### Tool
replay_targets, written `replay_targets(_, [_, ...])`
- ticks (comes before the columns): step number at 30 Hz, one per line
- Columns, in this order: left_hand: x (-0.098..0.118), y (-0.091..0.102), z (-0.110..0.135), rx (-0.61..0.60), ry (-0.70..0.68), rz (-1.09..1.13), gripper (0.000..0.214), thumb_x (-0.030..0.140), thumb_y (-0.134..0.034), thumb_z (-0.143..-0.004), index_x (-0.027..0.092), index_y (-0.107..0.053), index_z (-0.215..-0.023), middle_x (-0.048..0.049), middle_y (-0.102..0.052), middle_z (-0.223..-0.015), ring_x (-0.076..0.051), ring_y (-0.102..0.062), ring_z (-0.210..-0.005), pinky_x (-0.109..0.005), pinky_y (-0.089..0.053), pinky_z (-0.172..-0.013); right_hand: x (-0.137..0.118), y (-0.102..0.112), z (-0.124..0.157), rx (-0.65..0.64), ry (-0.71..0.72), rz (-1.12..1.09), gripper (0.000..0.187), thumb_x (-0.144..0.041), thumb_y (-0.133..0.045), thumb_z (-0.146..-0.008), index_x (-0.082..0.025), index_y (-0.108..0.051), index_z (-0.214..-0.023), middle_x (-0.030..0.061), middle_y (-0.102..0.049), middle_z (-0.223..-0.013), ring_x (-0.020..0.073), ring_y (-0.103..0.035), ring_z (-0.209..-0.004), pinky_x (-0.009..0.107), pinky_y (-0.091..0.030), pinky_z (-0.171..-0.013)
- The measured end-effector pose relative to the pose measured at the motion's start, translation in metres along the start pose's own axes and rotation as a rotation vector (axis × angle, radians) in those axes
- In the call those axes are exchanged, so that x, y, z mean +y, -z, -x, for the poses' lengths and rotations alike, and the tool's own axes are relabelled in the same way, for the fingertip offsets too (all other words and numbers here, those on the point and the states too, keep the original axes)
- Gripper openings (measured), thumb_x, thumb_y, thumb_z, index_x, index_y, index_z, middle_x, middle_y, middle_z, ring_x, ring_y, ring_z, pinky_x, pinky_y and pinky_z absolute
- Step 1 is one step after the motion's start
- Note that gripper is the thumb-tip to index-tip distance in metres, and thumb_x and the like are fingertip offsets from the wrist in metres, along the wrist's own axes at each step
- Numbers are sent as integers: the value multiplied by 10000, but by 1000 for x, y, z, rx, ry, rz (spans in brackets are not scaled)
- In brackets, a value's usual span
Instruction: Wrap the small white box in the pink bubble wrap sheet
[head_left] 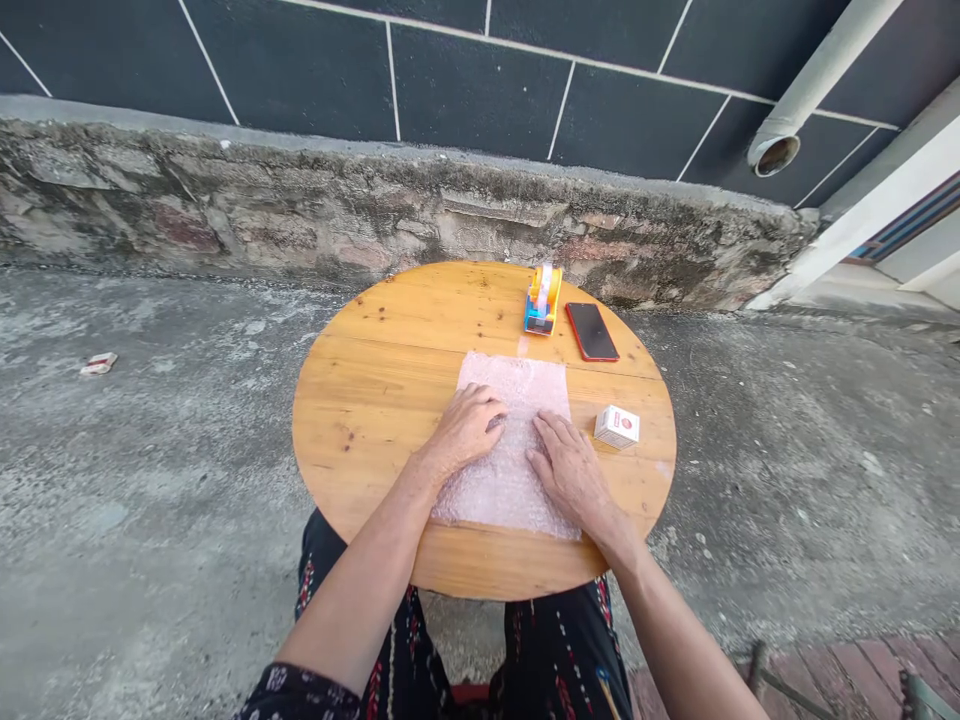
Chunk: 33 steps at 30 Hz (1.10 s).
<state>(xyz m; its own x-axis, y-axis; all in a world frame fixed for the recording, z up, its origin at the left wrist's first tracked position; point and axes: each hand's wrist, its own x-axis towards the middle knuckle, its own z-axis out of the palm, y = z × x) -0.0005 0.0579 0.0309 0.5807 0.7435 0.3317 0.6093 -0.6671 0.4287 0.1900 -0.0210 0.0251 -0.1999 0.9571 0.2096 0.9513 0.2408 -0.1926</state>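
A pinkish sheet of bubble wrap (517, 490) lies flat on the round wooden table (360, 400). On its left side rests my left hand (471, 425), fingers loosely bent and apart, holding nothing. My right hand (568, 465) lies flat on the sheet's right side with its fingers stretched out. Just right of that hand stands a small white box (617, 426) with red print. Beyond the sheet's far edge is a yellow and blue tape dispenser (543, 300) with a roll of tape in it.
A phone (592, 332) with a red edge lies at the table's far right. Behind the table runs a low stone wall base (300, 205). A grey pipe (795, 110) comes down at the upper right. A crumpled packet (99, 364) lies on the concrete floor at left.
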Motion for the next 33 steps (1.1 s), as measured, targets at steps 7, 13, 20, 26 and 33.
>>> replay_targets(7, [-4,-1,0,5,-37,16,154,178,-584,-797,203,-671,-922,-51,-612,-1018,-232,-498,-1016,-374,-432,-917,-6,13,16,3,-39,33,451,-261,-476,-907,-95,-511,-1325,162,-477,-1419,316,-432,-1291,491,-369,-1042])
replay_targets(13, [-9,-2,1,-2,-45,25,173,167,-582,-787,204,-671,-931,-47,-611,-1020,-226,-503,-1018,-369,-428,-922,-51,12,22,-95,219,-54,417,-286,-535,-898,-144,-551,-1290,137,-468,-1431,311,-406,-1307,489,-320,-1087])
replay_targets(20, [-7,-1,0,1,-45,32,165,180,-570,-801,213,-674,-924,-49,-606,-1014,-227,-505,-1017,-374,-429,-917,-53,31,57,-217,344,-231,284,-281,-516,-931,-218,-616,-1190,61,-573,-1329,248,-462,-1258,454,-328,-1088])
replay_targets(26, [-8,-5,0,29,-40,25,155,168,-561,-797,204,-673,-899,-51,-609,-987,-222,-508,-991,-372,-431,-906,-29,37,39,-70,228,-253,262,-237,-498,-927,-187,-638,-1142,89,-606,-1266,241,-518,-1181,433,-407,-1016])
replay_targets(33, [-8,-2,1,16,-63,30,168,178,-586,-796,204,-668,-939,-51,-613,-1006,-227,-506,-1010,-375,-437,-904,-12,15,-8,-63,135,-51,451,-256,-499,-901,-146,-503,-1338,131,-477,-1423,269,-423,-1306,465,-370,-1055])
